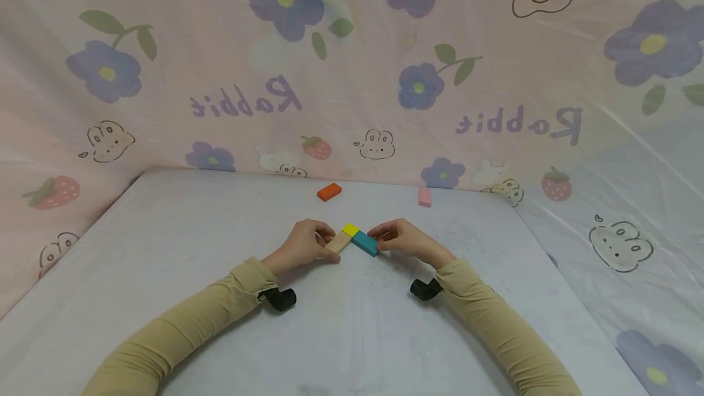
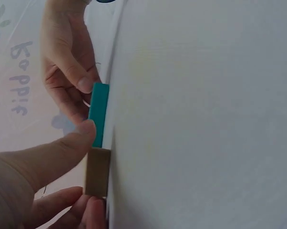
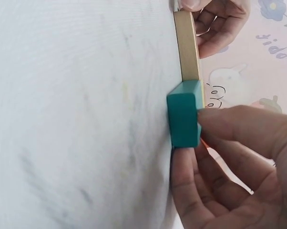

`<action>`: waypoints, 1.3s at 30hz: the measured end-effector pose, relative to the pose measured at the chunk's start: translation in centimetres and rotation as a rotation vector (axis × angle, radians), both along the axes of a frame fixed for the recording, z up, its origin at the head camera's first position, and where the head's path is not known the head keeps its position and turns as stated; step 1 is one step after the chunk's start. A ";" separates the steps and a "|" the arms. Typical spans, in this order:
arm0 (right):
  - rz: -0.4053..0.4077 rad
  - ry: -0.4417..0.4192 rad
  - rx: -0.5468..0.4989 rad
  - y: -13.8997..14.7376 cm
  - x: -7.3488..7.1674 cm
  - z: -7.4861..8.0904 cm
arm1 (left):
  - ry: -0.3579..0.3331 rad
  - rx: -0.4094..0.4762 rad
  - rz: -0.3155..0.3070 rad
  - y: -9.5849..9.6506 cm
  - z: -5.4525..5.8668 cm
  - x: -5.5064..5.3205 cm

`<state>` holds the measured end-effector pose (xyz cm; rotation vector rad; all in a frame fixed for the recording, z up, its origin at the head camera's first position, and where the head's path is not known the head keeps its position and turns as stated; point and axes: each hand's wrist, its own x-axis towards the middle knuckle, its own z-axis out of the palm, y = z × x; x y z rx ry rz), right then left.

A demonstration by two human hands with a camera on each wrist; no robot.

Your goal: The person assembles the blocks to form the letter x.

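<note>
Three blocks lie joined in a V on the white surface. At the tip is a yellow block (image 1: pixel 351 229); a plain wooden block (image 1: pixel 340 242) runs down to the left and a teal block (image 1: pixel 365 243) to the right. My left hand (image 1: pixel 304 243) holds the wooden block (image 2: pixel 97 171) between thumb and fingers at its outer end. On the other side my right hand (image 1: pixel 408 241) pinches the outer end of the teal block (image 3: pixel 184 119). In both wrist views the teal and wooden blocks touch. The yellow one is largely hidden there.
Farther back lie an orange block (image 1: pixel 329 192), left of centre, and a pink block (image 1: pixel 425 197) to the right. Behind the table (image 1: pixel 220 212) hangs a printed cloth (image 1: pixel 352 78) with flowers and rabbits. Black wrist devices (image 1: pixel 282 299) sit under both sleeves.
</note>
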<state>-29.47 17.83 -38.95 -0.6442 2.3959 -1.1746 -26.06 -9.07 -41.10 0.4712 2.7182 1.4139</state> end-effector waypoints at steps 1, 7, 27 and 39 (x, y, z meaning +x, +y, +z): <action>0.001 0.001 0.000 0.0 0.0 0.0 | -0.013 0.006 -0.001 -0.1 0.0 -0.1; 0.006 0.007 0.001 0.0 0.1 0.1 | -0.158 0.064 0.042 -0.6 0.6 -0.9; 0.030 -0.009 -0.038 0.0 0.1 0.1 | -0.452 0.273 0.001 -1.1 1.4 -2.9; 0.009 0.012 -0.005 0.1 0.0 -0.1 | -0.435 0.213 0.015 -0.5 1.3 -3.1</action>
